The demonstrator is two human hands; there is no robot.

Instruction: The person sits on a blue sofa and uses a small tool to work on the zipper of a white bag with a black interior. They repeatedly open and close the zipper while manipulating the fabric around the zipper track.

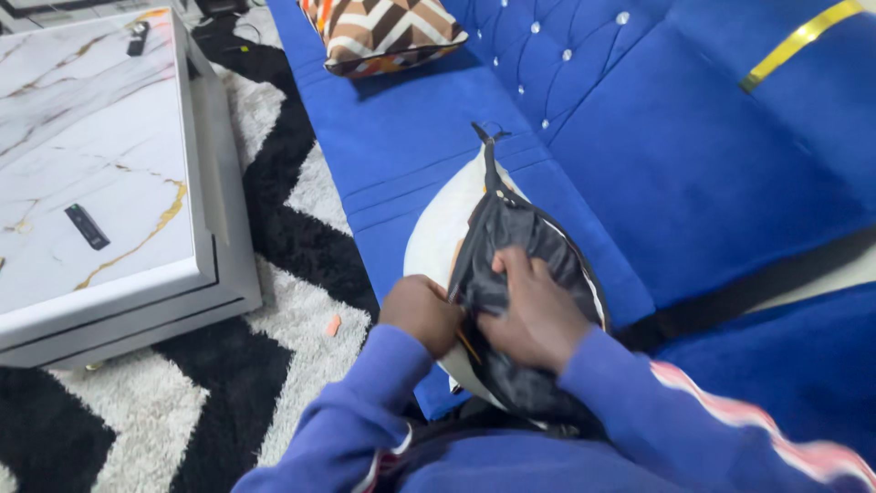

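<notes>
A white pillow (pixel 436 239) lies on my lap against the edge of a blue sofa (pixel 639 155), partly inside a dark grey zippered cover (pixel 520 246). My left hand (pixel 422 312) grips the cover's open edge beside the white pillow. My right hand (pixel 534 315) presses flat on the grey cover, fingers curled over its fabric. The cover's zipper end (pixel 486 137) sticks up toward the sofa seat. Both arms wear blue sleeves.
A brown, white and orange zigzag cushion (pixel 383 32) sits farther along the sofa. A white marble-look coffee table (pixel 91 164) stands at left with a dark remote (pixel 87 226) on it. A black-and-white shag rug (pixel 274 301) lies below, with a small orange scrap (pixel 334 325).
</notes>
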